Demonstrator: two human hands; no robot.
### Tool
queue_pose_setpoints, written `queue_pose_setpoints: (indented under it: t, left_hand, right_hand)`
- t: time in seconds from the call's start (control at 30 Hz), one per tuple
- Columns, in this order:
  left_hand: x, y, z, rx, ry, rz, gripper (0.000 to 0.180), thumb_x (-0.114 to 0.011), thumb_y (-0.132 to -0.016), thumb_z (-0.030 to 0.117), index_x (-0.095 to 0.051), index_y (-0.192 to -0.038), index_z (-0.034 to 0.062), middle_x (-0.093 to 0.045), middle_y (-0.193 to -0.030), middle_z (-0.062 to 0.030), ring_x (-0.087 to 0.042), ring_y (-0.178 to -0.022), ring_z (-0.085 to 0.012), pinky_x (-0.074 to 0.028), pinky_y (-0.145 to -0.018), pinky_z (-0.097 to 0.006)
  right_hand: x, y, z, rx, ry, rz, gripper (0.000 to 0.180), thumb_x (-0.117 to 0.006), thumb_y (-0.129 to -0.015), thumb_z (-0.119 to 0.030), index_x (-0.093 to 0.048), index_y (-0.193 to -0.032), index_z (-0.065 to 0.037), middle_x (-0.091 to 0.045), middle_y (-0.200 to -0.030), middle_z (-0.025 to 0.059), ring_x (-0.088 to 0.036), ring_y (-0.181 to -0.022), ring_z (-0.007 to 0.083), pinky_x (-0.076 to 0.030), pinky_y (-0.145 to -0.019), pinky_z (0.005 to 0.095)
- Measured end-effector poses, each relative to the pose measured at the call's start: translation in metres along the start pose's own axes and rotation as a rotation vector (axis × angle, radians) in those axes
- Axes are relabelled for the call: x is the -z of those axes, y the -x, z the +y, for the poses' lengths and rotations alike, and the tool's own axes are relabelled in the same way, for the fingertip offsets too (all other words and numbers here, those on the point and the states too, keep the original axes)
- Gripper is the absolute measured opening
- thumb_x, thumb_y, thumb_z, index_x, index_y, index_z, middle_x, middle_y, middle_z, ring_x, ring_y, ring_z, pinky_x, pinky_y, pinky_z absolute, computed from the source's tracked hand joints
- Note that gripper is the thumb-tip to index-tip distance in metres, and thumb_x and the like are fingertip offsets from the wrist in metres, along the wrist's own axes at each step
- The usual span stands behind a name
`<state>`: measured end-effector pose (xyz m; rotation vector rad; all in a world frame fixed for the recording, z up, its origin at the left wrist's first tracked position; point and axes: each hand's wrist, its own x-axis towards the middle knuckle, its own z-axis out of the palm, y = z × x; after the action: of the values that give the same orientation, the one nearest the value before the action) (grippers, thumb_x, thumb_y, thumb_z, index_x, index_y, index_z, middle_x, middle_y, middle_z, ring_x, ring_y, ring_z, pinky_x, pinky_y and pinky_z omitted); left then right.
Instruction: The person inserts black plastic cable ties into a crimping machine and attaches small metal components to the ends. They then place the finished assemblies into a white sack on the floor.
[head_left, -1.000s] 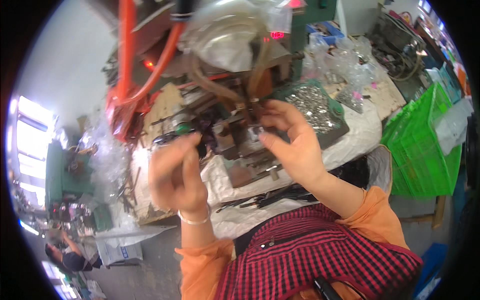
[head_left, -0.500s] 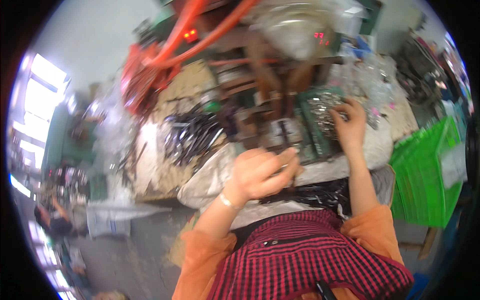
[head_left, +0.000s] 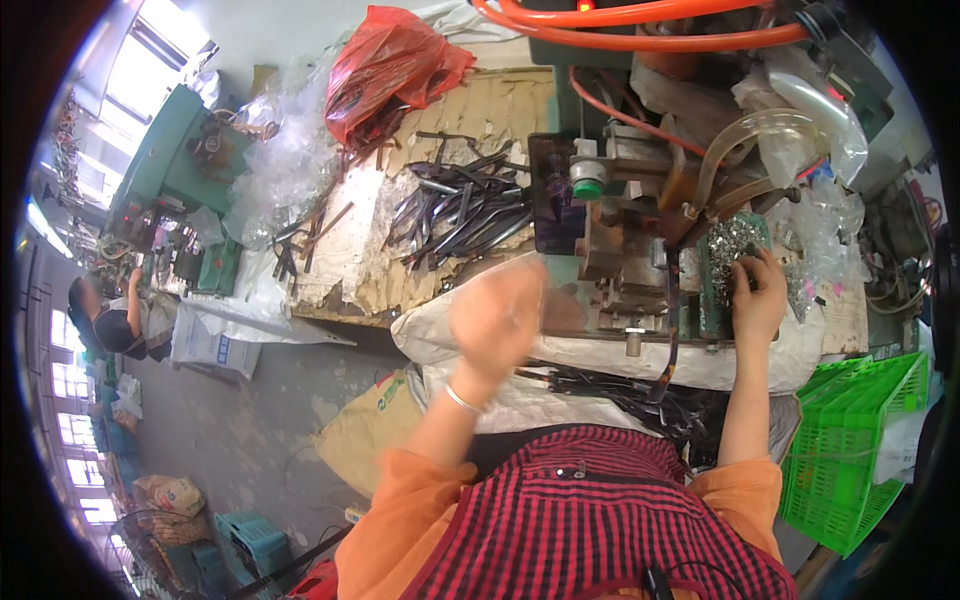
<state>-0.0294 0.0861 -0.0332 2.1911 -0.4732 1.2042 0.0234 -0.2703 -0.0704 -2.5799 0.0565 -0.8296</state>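
My left hand (head_left: 498, 312) is smeared by motion above the white cloth, left of the bench machine (head_left: 625, 250); its fingers and anything in them cannot be made out. My right hand (head_left: 760, 298) reaches into a heap of small shiny metal parts (head_left: 735, 240) in a green tray at the machine's right side. Its fingers are curled, the tips among the parts; what they pinch is too small to tell. A long dark strip (head_left: 673, 320) runs down the machine's front. Dark metal strips (head_left: 465, 215) lie piled on the worn board to the left.
More dark strips (head_left: 640, 395) lie on the cloth before my apron. Orange hoses (head_left: 650, 38) cross above the machine. A red plastic bag (head_left: 390, 75) sits at the back. A green crate (head_left: 850, 450) stands at the right. Another person (head_left: 125, 315) works at far left.
My left hand has moved away from the machine's front, toward the left. My right hand stays at the small metal parts. The view has shifted, showing more of the floor and left side.
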Motion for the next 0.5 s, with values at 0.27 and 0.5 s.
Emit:
queue_pose_setpoints:
  t: [0.27, 0.5]
  left_hand:
    - [-0.015, 0.035, -0.141, 0.282, -0.213, -0.508, 0.016, -0.076, -0.072, 0.007, -0.067, -0.086, 0.0041, -0.061, -0.091, -0.0136, -0.058, -0.097, -0.0351, -0.049, -0.085, -0.044]
    - [-0.006, -0.025, -0.145, -0.082, -0.439, -0.630, 0.016, -0.067, -0.071, 0.011, -0.062, -0.086, 0.0063, -0.060, -0.091, -0.0093, -0.059, -0.095, -0.0266, -0.048, -0.084, -0.036]
  right_hand:
    - [-0.008, 0.004, 0.003, -0.139, -0.275, 0.098, 0.021, -0.062, -0.096, -0.011, -0.072, -0.109, 0.000, -0.073, -0.107, 0.0159, -0.068, -0.101, 0.0299, -0.050, -0.093, 0.0369]
    - [-0.001, -0.014, 0.026, -0.168, -0.449, -0.108, 0.027, -0.061, -0.100, -0.014, -0.068, -0.118, 0.004, -0.071, -0.115, 0.0127, -0.065, -0.107, 0.0215, -0.048, -0.098, 0.0330]
